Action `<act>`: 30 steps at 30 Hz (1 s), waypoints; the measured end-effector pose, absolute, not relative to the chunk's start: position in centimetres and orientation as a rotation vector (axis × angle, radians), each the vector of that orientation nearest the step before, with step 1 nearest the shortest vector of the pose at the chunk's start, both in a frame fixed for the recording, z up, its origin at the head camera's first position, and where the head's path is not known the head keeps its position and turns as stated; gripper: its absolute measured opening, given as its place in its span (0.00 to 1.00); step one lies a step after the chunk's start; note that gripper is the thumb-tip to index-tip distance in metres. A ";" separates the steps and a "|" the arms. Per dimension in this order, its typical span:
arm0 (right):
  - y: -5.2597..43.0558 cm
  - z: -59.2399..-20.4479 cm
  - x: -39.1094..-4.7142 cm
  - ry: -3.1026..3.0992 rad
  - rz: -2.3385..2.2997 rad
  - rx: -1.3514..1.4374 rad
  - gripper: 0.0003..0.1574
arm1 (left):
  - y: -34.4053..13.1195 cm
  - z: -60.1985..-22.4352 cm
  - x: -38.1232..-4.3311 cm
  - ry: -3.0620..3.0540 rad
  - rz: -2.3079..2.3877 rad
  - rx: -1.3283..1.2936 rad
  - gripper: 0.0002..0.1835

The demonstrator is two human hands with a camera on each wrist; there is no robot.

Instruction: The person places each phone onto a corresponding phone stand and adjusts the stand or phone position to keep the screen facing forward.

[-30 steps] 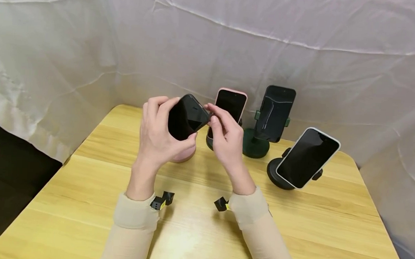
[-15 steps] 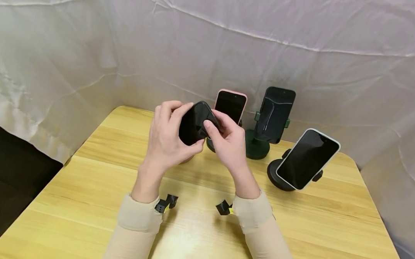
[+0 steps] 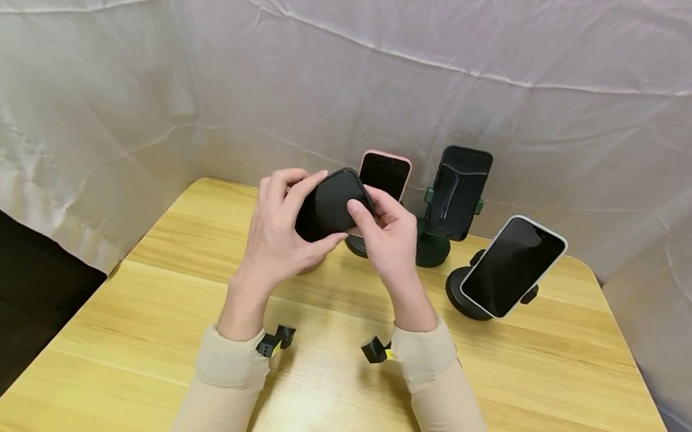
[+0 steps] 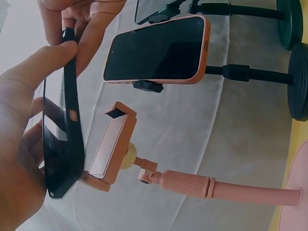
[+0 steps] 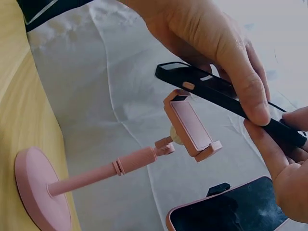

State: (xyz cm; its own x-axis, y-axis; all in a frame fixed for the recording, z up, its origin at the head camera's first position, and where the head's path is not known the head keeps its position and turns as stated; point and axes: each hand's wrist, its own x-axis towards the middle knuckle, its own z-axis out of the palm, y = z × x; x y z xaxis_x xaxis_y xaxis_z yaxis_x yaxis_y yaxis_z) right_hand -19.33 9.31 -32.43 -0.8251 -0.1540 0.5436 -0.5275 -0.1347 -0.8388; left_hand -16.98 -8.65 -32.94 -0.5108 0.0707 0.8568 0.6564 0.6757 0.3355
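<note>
A black phone in a black case (image 3: pixel 331 206) is held tilted above the table between both hands. My left hand (image 3: pixel 276 222) grips it across its width, fingers over the far edge and thumb along the near edge. With thumb on the screen side and fingers behind, my right hand (image 3: pixel 388 234) pinches its right end. Just behind the phone, the left wrist view has a pink phone stand (image 4: pixel 190 185) with a bare clamp (image 4: pixel 110 151). Whether phone and clamp touch, I cannot tell. In the head view the hands mostly hide this stand.
A pink-cased phone (image 3: pixel 385 172) sits in a black stand behind my right hand. Further right, a black phone (image 3: pixel 460 192) stands in a green holder (image 3: pixel 433 249), and a white-edged phone (image 3: pixel 514 265) leans in a black stand (image 3: pixel 464 292). A pale curtain (image 3: pixel 352 81) hangs behind the table.
Both hands and the black phone have shifted right, the left hand most. My right thumb has moved from the phone's corner onto its screen side. The phones on stands have stayed put.
</note>
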 end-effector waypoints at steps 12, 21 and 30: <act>9.2 -32.3 -19.5 -1.531 2.235 0.656 0.17 | -8.9 -32.7 -16.9 -1.752 -1.115 -0.441 0.43; 9.0 -32.0 -19.6 -1.301 2.303 0.664 0.15 | -7.3 -32.1 -16.0 -1.662 -1.854 -0.436 0.39; 9.2 -32.1 -19.7 -1.286 2.335 0.645 0.15 | -6.5 -32.1 -16.0 -1.592 -2.027 -0.462 0.24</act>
State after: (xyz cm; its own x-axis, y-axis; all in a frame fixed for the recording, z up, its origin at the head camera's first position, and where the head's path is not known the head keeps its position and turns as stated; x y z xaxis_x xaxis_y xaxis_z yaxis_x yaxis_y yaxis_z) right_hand -19.71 9.17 -32.09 -0.8154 0.1187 0.5665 -0.5422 -0.4992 -0.6759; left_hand -16.00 -6.54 -32.14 -0.8082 -0.1868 0.5585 0.5869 -0.1766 0.7902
